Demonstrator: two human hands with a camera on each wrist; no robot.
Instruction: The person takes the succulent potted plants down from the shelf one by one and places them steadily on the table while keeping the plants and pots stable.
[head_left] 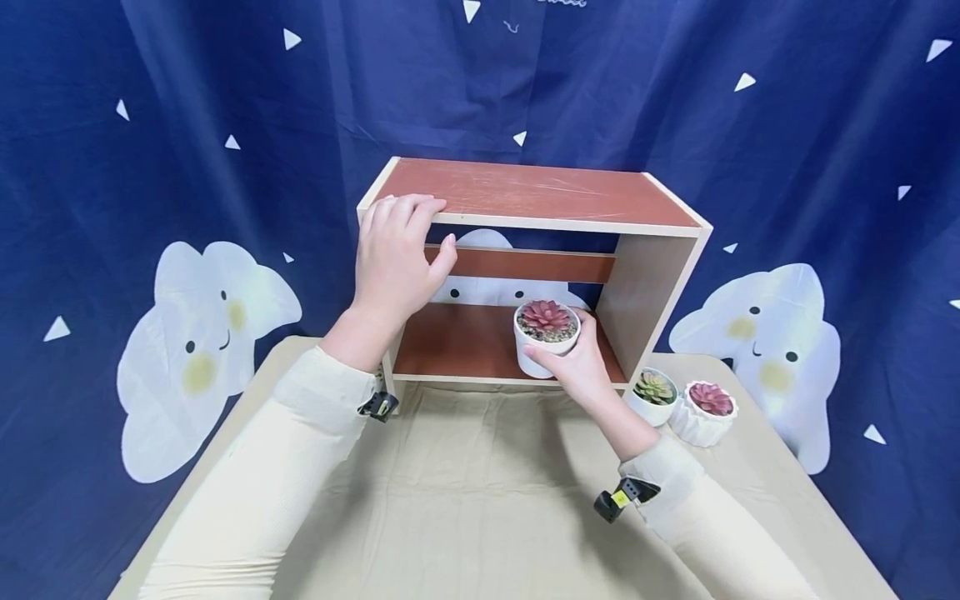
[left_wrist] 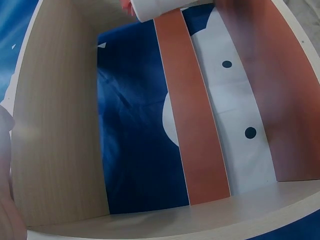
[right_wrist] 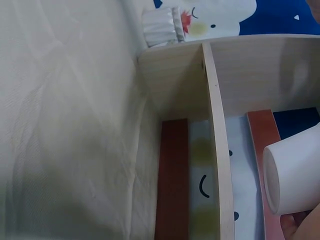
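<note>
My right hand [head_left: 581,362] grips a white pot [head_left: 534,360] by its side, thumb in front. A red succulent [head_left: 546,317] sits in pebbles inside it. In the head view the pot is at the front of a small wooden shelf [head_left: 525,196], over its lower board [head_left: 457,342]. The right wrist view shows the pot [right_wrist: 295,172] tilted, with its base facing the camera. My left hand [head_left: 397,254] rests on the top board's front left corner, fingers lying over the top and thumb in front of the edge.
To the right of the shelf, a white pot with a green succulent [head_left: 655,388] stands next to a ribbed white pot [head_left: 701,427] with a red succulent. A beige cloth [head_left: 465,517] covers the table. Behind hangs a dark blue curtain [head_left: 420,92] with clouds.
</note>
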